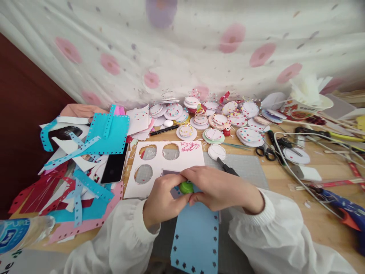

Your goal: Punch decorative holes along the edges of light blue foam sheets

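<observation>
My left hand (167,193) and my right hand (218,187) meet over the middle of the work area, both closed around a small green paper punch (186,187). Fingers cover most of the punch. Beneath them lies a blue sheet of paper (196,236) with small flower-shaped holes along its edges; its far end is hidden by my hands. Just beyond, a white card (155,156) has three round cut-outs and red scribbles. A craft knife (226,166) rests beyond my right hand, its blade by a white paper disc (216,152).
A grey cutting mat (252,167) lies under the work. Punched paper scraps (82,182), a phone (114,167) and a bottle (23,232) are left. Decorated paper discs (213,134) line the back. Scissors (265,152), a white cable (288,165) and a paper bowl (306,106) are right.
</observation>
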`<state>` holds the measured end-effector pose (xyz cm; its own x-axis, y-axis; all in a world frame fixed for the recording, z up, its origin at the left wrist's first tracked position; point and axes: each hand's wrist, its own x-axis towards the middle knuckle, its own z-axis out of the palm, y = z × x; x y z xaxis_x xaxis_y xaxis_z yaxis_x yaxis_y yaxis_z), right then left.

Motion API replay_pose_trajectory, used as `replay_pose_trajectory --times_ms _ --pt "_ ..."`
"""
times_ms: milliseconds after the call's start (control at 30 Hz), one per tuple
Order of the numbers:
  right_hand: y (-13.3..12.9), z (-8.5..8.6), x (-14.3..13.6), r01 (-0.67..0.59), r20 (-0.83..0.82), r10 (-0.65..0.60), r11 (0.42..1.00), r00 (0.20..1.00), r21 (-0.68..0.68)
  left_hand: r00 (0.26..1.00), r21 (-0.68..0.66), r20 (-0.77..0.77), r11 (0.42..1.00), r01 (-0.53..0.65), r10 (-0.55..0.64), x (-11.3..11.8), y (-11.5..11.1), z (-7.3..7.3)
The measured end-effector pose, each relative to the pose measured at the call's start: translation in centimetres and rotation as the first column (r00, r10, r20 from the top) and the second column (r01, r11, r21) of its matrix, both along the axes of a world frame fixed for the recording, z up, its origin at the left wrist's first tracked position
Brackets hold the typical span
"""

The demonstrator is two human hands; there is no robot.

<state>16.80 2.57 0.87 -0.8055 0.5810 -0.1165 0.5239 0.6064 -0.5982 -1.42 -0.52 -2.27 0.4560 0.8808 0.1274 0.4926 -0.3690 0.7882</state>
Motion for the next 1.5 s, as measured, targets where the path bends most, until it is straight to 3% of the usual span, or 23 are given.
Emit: replay_pose_trajectory --times_ms 200,400,867,1033,1133,1233,1500 --pt "-0.3 -0.2 -0.4 0.043 -0.078 -0.051 0.994 0.996 -0.103 0.991 0.026 -0.117 0.998 0.064 -0.061 -0.7 0.1 0.5" --pt "-0.9 -0.2 -0.4 0.003 -0.104 -0.026 0.976 0.994 -0.216 0.973 0.014 -0.200 0.992 0.123 -0.118 -0.5 0.1 0.9" --pt "-2.4 -1.4 -0.8 0.134 -0.032 -0.136 0.989 0.990 -0.059 0.965 0.067 -0.230 0.987 0.146 -0.127 -0.2 0.2 0.8" --pt "-1.6 -1.7 -0.5 0.119 -0.024 -0.122 0.988 0.992 -0.101 0.958 -0.070 -0.241 0.988 0.139 -0.152 -0.1 0.5 0.9" --pt "-1.1 -1.4 -0.1 0.081 -0.049 -0.089 0.986 0.995 -0.147 0.957 -0.169 -0.227 0.975 0.143 -0.180 -0.2 0.9 1.4" --pt "-0.9 -0.7 0.7 0.079 -0.097 -0.096 0.983 0.991 -0.163 0.963 -0.185 -0.184 0.969 0.163 -0.197 -0.8 1.3 1.9" --pt "-1.7 -0.2 2.7 0.273 -0.067 -0.282 0.955 0.957 -0.119 0.996 -0.299 0.074 0.951 0.074 -0.054 -3.3 1.3 3.6"
